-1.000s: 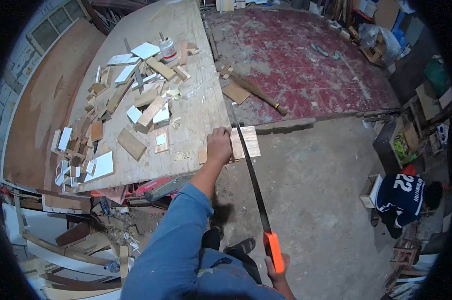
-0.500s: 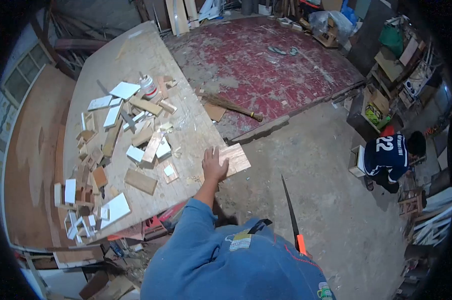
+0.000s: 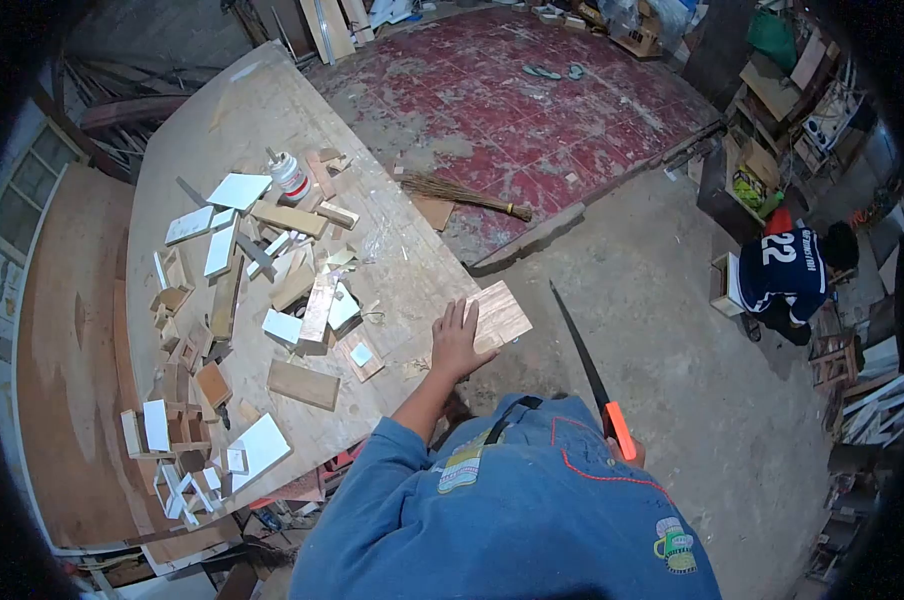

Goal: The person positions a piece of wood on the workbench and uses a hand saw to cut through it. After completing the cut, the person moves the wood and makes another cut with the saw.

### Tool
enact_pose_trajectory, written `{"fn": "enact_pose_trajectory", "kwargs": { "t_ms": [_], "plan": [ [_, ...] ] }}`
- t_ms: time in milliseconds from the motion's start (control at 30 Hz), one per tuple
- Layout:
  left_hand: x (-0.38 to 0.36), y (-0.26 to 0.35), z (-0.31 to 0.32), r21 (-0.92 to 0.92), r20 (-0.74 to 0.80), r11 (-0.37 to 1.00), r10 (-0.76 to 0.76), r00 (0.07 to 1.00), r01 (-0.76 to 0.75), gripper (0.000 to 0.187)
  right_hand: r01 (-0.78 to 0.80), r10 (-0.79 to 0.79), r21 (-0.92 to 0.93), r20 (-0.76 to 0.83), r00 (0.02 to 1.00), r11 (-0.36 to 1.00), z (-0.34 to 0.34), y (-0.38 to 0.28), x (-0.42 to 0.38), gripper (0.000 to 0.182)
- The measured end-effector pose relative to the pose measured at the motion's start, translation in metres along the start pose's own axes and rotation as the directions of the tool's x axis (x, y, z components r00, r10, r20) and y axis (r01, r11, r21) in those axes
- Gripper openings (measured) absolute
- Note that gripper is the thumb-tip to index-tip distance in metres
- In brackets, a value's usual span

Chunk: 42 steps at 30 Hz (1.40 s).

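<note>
My left hand (image 3: pixel 457 343) lies flat with fingers spread on a short wooden board (image 3: pixel 502 316), which sticks out past the edge of the worktable (image 3: pixel 392 235). On the right, a handsaw (image 3: pixel 587 355) with an orange handle points forward, its blade apart from the board. My right hand (image 3: pixel 629 452) grips that handle; most of the hand is hidden behind it and my blue shirt. Nearest to my left hand on the table are a small wood piece with a white square (image 3: pixel 360 355) and a brown wooden block (image 3: pixel 304 384).
Wood offcuts, white panels (image 3: pixel 260 452) and a white bottle (image 3: pixel 289 176) cover much of the table. A straw broom (image 3: pixel 467 195) lies beyond its edge. Another person (image 3: pixel 784 272) crouches at right by a wooden box (image 3: pixel 726 284). Slippers (image 3: pixel 557 72) lie on the red floor.
The handsaw has risen forward, showing more of its orange handle. The camera view has shifted and turned slightly. My left hand stays on the board.
</note>
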<state>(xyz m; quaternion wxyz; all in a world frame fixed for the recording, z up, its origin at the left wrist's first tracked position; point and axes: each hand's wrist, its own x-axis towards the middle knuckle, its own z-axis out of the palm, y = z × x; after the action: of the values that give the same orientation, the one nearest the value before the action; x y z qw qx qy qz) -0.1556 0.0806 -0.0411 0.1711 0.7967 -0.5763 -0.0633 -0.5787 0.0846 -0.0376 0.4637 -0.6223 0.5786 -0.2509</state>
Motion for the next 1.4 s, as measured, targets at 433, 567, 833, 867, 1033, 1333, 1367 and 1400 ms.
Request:
{"fn": "enact_pose_trajectory", "kwargs": {
  "t_ms": [433, 567, 833, 867, 1033, 1333, 1367, 1400],
  "plan": [
    [0.006, 0.011, -0.003, -0.044, 0.046, 0.983, -0.174, 0.984, 0.176, 0.107, 0.150, -0.120, -0.060, 0.350, 0.929, 0.987, 0.029, -0.056, 0.235, 0.029],
    [0.010, 0.018, -0.008, -0.086, 0.041, 0.966, -0.240, 0.970, 0.243, 0.113, 0.322, -0.210, -0.162, 0.481, 0.851, 0.933, 0.037, -0.051, 0.303, 0.028],
    [0.018, 0.033, -0.024, -0.043, 0.049, 0.949, -0.311, 0.949, 0.313, 0.109, 0.485, -0.011, -0.514, 0.678, 0.735, 0.708, 0.051, -0.039, 0.367, 0.033],
    [0.021, 0.035, -0.028, -0.037, 0.043, 0.945, -0.324, 0.945, 0.325, 0.109, 0.496, -0.017, -0.505, 0.688, 0.725, 0.706, 0.052, -0.037, 0.370, 0.033],
    [0.033, 0.035, -0.046, -0.044, -0.082, 0.766, -0.643, 0.762, 0.642, 0.107, 0.517, 0.000, -0.536, 0.694, 0.720, 0.667, 0.040, -0.024, 0.370, 0.030],
    [0.029, 0.037, -0.039, -0.390, -0.129, 0.343, -0.939, 0.318, 0.855, 0.118, 0.394, 0.037, -0.551, 0.614, 0.789, 0.735, 0.027, -0.021, 0.359, 0.030],
    [0.017, 0.048, -0.030, -0.308, -0.136, 0.388, -0.922, 0.363, 0.869, 0.116, 0.391, 0.010, -0.555, 0.584, 0.812, 0.734, 0.027, -0.023, 0.356, 0.029],
    [0.004, 0.059, -0.026, -0.306, -0.137, 0.391, -0.920, 0.366, 0.868, 0.116, 0.388, 0.010, -0.554, 0.582, 0.813, 0.736, 0.027, -0.021, 0.353, 0.029]
  ]
}}
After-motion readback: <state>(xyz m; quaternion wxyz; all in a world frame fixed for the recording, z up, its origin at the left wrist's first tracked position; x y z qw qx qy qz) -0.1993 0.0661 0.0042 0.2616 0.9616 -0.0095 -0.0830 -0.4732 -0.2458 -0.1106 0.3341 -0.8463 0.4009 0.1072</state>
